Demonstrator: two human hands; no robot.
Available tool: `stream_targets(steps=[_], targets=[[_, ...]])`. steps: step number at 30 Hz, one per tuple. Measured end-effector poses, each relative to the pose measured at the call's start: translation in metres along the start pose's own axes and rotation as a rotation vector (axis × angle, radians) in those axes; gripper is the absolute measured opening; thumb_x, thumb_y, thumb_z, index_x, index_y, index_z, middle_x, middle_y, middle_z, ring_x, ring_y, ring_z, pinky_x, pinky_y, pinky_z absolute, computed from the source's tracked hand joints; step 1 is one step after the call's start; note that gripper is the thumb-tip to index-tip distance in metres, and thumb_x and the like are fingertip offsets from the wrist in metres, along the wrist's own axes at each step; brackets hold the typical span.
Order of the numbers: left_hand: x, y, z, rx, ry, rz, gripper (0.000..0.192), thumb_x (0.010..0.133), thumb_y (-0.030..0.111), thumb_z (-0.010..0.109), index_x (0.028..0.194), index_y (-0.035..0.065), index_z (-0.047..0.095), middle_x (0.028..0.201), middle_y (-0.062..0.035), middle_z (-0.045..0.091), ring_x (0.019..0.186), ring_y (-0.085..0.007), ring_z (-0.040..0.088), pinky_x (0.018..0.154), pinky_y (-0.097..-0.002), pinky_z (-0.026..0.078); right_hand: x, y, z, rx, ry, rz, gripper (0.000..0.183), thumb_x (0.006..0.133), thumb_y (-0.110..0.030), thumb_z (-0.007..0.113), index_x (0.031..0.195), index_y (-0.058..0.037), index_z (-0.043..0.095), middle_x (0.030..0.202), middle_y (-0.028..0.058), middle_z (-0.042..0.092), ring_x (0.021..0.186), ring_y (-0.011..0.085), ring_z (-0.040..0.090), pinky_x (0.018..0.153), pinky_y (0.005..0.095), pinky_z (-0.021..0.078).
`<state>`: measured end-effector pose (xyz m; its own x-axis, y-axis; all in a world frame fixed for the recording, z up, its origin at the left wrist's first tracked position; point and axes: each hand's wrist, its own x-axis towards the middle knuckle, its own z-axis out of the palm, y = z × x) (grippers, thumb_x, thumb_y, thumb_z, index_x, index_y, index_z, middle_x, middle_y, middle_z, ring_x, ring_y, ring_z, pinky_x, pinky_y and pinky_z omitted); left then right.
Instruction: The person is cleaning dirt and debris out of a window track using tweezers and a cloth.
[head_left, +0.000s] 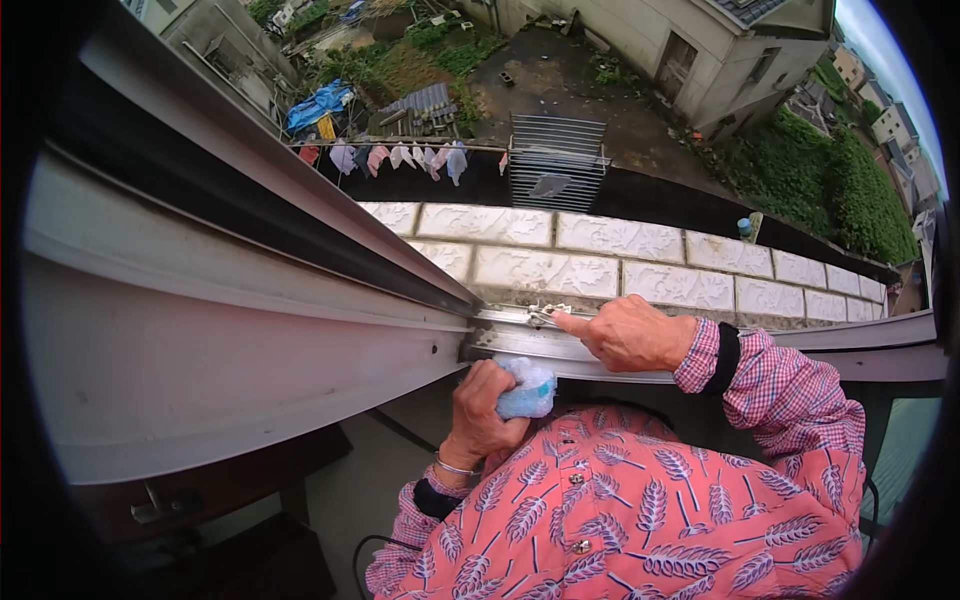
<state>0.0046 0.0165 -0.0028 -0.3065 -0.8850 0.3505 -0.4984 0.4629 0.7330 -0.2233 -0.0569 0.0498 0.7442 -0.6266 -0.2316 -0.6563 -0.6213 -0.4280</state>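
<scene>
My left hand (480, 405) grips a light blue and white fluffy cloth (529, 386) by the near edge of the window frame, close to its corner. Out over the metal sliding-window track (525, 343), my right hand (634, 334) has its index finger stretched out and its other fingers curled. That fingertip touches a small crumpled whitish piece (547, 313) on the outer rail. Whether the thumb also pinches this piece is hidden. Dark dirt spots the track at its left end, beside the upright window frame (225, 322).
Beyond the track runs a ledge of whitish textured tiles (555, 274). Farther out and lower are a metal rack (559, 157), a line of hanging laundry (405, 157) and a yard (540, 82). Below the frame on the left is a dark wooden surface (240, 465).
</scene>
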Motion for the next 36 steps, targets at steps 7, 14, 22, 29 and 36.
stream_targets(steps=[7,14,22,29,36], targets=[[0.003,-0.003,0.0,0.003,-0.01,0.023,0.026,0.053,0.006,0.062,0.074,0.0063,0.047,0.066,-0.01,0.044,0.061,-0.031,0.046,0.054,-0.0369,0.04,0.005,-0.005,-0.002,0.046,0.099,0.016,0.045,0.076,-0.005,0.05,0.12,0.0014,0.044,0.056,0.0146,0.054,0.052,0.0337,0.056,0.047,0.0451,0.0404],[0.002,-0.002,-0.002,0.021,-0.01,0.011,0.026,0.053,0.006,0.062,0.073,0.0058,0.046,0.066,-0.0099,0.044,0.06,-0.0306,0.046,0.054,-0.0363,0.039,0.006,-0.01,0.002,0.054,0.047,0.067,0.045,0.075,-0.007,0.051,0.119,0.0013,0.045,0.058,0.0151,0.055,0.054,0.0332,0.057,0.049,0.0442,0.0421],[0.003,-0.001,0.0,0.023,-0.039,0.016,0.026,0.053,0.006,0.062,0.072,0.0058,0.045,0.066,-0.0099,0.043,0.06,-0.0305,0.045,0.054,-0.0363,0.039,0.032,-0.013,0.02,0.01,0.122,-0.007,0.048,0.075,-0.007,0.051,0.122,0.0007,0.045,0.058,0.0149,0.056,0.055,0.0343,0.057,0.051,0.0438,0.0433],[-0.001,-0.005,0.002,0.03,-0.021,0.037,0.029,0.052,0.007,0.065,0.071,0.0055,0.043,0.065,-0.0106,0.041,0.059,-0.0308,0.044,0.053,-0.0359,0.037,-0.049,0.007,-0.006,0.213,0.156,0.248,0.042,0.081,-0.008,0.046,0.122,0.0008,0.046,0.058,0.0181,0.054,0.054,0.0359,0.055,0.053,0.0453,0.0423],[0.003,-0.008,0.001,0.017,-0.049,0.058,0.032,0.051,0.008,0.066,0.071,0.0067,0.041,0.065,-0.0097,0.04,0.058,-0.0305,0.043,0.052,-0.0357,0.036,-0.108,0.015,0.011,0.269,0.356,0.405,0.039,0.081,-0.008,0.046,0.119,-0.0004,0.049,0.057,0.0203,0.052,0.054,0.0376,0.053,0.054,0.0451,0.0414]])
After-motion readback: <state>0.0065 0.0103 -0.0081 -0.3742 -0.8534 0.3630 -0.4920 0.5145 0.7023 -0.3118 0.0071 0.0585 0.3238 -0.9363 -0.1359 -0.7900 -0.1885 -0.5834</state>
